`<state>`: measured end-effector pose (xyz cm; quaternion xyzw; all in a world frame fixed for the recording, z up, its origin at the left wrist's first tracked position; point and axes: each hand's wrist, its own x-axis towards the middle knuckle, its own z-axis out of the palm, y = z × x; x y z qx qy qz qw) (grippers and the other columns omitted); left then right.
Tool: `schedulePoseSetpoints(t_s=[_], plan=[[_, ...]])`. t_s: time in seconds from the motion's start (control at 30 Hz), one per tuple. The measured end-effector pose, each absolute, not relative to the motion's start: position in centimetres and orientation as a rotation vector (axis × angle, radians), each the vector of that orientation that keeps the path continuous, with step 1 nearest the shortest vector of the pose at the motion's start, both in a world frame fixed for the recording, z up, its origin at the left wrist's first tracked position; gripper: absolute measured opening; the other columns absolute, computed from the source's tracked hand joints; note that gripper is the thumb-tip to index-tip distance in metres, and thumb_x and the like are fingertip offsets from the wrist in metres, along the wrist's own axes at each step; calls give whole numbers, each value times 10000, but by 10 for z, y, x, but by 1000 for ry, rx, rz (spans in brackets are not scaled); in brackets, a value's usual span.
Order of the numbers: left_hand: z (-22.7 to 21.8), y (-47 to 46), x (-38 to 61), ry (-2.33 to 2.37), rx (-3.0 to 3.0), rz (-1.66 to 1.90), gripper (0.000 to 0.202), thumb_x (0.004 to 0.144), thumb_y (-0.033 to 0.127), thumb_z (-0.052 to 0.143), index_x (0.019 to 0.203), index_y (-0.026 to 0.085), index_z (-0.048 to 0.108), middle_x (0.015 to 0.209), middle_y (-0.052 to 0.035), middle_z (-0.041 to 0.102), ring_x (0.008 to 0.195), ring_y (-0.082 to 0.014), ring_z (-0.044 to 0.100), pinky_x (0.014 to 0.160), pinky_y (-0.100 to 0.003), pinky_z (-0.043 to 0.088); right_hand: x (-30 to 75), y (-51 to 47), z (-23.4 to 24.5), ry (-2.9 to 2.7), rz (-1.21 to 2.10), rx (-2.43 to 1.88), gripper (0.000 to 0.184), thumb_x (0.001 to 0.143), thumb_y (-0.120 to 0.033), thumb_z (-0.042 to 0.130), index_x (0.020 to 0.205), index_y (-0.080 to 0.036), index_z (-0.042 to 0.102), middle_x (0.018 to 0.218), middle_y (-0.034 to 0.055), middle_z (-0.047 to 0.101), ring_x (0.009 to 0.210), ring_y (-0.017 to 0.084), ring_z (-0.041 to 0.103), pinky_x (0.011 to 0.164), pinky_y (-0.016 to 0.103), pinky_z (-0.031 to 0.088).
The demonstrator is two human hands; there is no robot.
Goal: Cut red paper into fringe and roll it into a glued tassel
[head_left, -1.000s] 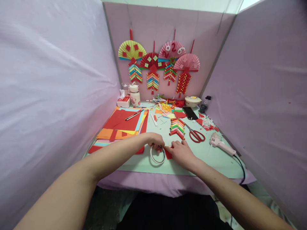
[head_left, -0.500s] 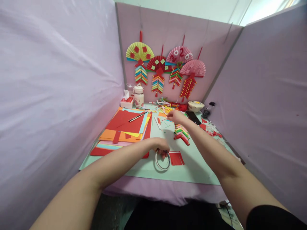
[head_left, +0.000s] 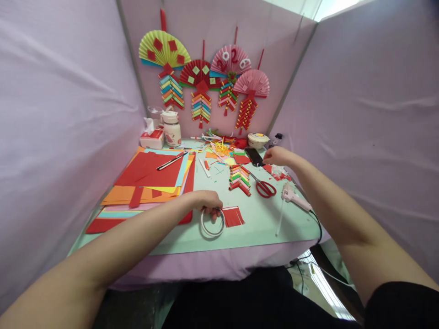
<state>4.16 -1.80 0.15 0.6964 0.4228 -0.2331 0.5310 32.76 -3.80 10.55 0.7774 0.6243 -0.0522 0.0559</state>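
My left hand (head_left: 210,201) grips a white roll of tape (head_left: 202,225) by its upper edge, holding it upright near the table's front. Just right of the roll lies a small red paper piece (head_left: 233,217) with cut slits and a pale strip along its top. My right hand (head_left: 278,156) is over the back right, beside a black phone (head_left: 254,157) and some red and white scraps (head_left: 277,172). Its fingers are pinched together; whatever they hold is too small to make out. Between the hands lies a chevron of rolled paper tubes (head_left: 240,180), with red-handled scissors (head_left: 265,188) touching its right side.
A pink glue gun (head_left: 297,199) with a cord lies at the right. Stacked coloured paper (head_left: 147,170) bearing a craft knife (head_left: 171,161) covers the left. A jug (head_left: 172,130), tissue box (head_left: 152,138) and lidded bowl (head_left: 258,140) stand behind. Paper fans (head_left: 164,49) hang on the back wall.
My right hand has moved right, from above the paper scraps to beyond the phone. The view has turned right, bringing the scissors and glue gun into sight. My left hand still holds the tape.
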Motion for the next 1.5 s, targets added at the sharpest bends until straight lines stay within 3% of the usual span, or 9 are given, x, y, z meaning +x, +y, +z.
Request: schedulePoseSetpoints(t_s=[0.13, 0.27, 0.5, 0.63, 0.77, 0.93, 1.07, 1.5], plan=[[0, -17, 41, 988, 1663, -540, 150, 649, 260, 585, 624, 123, 642, 650, -94, 707, 369, -57, 284, 375, -196, 205, 328, -71, 64, 1727, -320, 2330, 237, 771, -357, 642, 832, -140, 716, 744, 76, 698, 660, 163, 623, 612, 237, 433], [4, -21, 42, 1032, 1624, -535, 141, 663, 236, 576, 609, 116, 626, 595, -83, 682, 370, -52, 269, 378, -190, 197, 311, -87, 24, 1650, -243, 2410, 321, 799, -387, 601, 843, -87, 706, 844, 179, 695, 776, 231, 653, 646, 272, 441], [15, -30, 43, 1087, 1573, -534, 169, 712, 234, 569, 596, 116, 603, 579, -72, 663, 378, -44, 259, 385, -181, 207, 310, -116, 16, 1593, -141, 2543, 403, 892, -405, 434, 931, -75, 662, 934, 222, 675, 852, 274, 649, 628, 293, 399], [15, -30, 45, 1071, 1575, -563, 171, 725, 247, 568, 616, 122, 609, 593, -62, 662, 380, -42, 269, 382, -182, 206, 303, -159, 13, 1762, -136, 2614, 353, 876, -406, 474, 999, -98, 595, 854, 163, 681, 762, 236, 637, 582, 271, 357], [19, -31, 48, 1091, 1592, -601, 170, 742, 257, 562, 644, 124, 602, 601, -57, 661, 386, -37, 269, 388, -178, 207, 275, -199, -2, 2113, -452, 2547, 337, 867, -443, 493, 1052, -167, 548, 819, 70, 673, 688, 182, 611, 577, 242, 368], [22, -34, 51, 1130, 1600, -603, 171, 748, 245, 548, 662, 115, 618, 611, -67, 669, 393, -44, 279, 403, -186, 219, 246, -218, -10, 2378, -364, 2349, 344, 828, -420, 559, 1073, -178, 567, 977, 89, 639, 855, 200, 597, 690, 256, 398], [18, -31, 51, 1129, 1584, -609, 169, 738, 240, 554, 655, 112, 625, 613, -75, 674, 390, -47, 274, 403, -190, 218, 233, -220, -4, 2331, -271, 2308, 286, 872, -430, 520, 1022, -209, 620, 895, 57, 639, 800, 185, 594, 636, 256, 366], [17, -31, 50, 1112, 1587, -578, 164, 725, 237, 565, 642, 116, 639, 604, -84, 668, 394, -58, 280, 403, -200, 211, 220, -215, -6, 2294, -203, 2267, 242, 886, -417, 523, 968, -221, 639, 886, 36, 653, 775, 163, 601, 574, 266, 304]])
